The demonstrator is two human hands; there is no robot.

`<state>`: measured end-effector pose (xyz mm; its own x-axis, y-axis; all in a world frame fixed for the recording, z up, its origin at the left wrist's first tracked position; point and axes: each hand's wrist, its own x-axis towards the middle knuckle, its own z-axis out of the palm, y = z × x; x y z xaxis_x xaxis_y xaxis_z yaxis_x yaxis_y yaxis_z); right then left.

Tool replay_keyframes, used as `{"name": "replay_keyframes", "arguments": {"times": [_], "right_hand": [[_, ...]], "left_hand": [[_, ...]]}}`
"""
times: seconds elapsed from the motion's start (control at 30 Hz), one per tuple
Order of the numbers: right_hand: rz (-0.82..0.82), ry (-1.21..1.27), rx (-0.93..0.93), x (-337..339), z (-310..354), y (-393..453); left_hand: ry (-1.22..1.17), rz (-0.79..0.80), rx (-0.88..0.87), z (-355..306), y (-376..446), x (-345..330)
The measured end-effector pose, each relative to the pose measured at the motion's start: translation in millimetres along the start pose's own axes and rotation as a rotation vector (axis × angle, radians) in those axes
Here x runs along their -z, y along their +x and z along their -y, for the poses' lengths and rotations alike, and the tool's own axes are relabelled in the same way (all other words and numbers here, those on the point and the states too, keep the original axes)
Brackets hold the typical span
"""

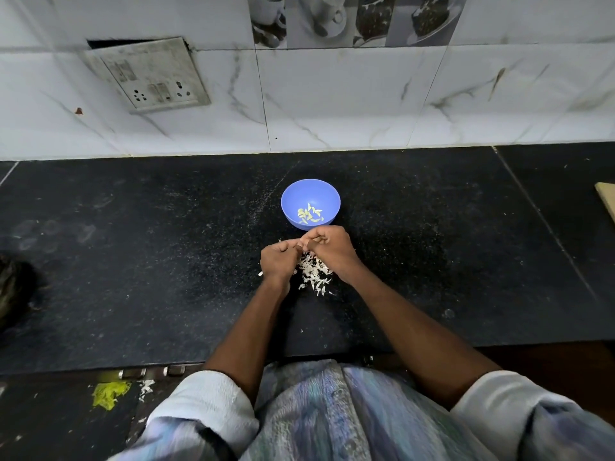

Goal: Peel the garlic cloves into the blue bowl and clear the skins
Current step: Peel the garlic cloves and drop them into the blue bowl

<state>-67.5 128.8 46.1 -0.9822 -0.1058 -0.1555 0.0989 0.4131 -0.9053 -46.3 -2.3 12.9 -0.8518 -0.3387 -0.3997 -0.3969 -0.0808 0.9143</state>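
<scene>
We have both hands meeting just at 6 o'clock of the bowl point(310, 203), and the move ahead turns on that short gap: whatever clove we are working sits between the two sets of fingers, with the bowl straight ahead at 12 o'clock of them. The right hand point(327, 248) is the nearer to the bowl, almost at its rim; the left hand point(277, 261) lies at about 8 o'clock of it. Both have fingers curled and pressed toward each other, pinching something small, likely a clove, but it is hidden and we cannot tell its long axis. Peeled cloves point(309, 214) lie in the bowl's bottom. The skins point(314, 276) are heaped on the surface point(133, 261) under and at 6 o'clock of our hands. Nothing stands between fingers and bowl.
</scene>
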Motion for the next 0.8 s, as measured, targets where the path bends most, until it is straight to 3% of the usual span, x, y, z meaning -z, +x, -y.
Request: {"name": "replay_keyframes", "arguments": {"times": [0.23,0.4,0.67,0.8], "right_hand": [[-0.065,0.17,-0.203,1.1,5.1,0.6],[-0.059,0.038,-0.129,4.6,-4.1,3.8],[-0.075,-0.252,0.085,4.7,-8.2,5.8],[-0.062,-0.355,0.12,6.3,-6.3,3.1]], "left_hand": [[-0.14,0.005,0.069,4.2,1.0,-1.6],[-0.112,0.026,0.023,7.2,3.1,0.4],[0.287,-0.002,-0.27,7.2,4.5,6.2],[0.428,0.013,-0.324,5.3,3.9,7.0]]}}
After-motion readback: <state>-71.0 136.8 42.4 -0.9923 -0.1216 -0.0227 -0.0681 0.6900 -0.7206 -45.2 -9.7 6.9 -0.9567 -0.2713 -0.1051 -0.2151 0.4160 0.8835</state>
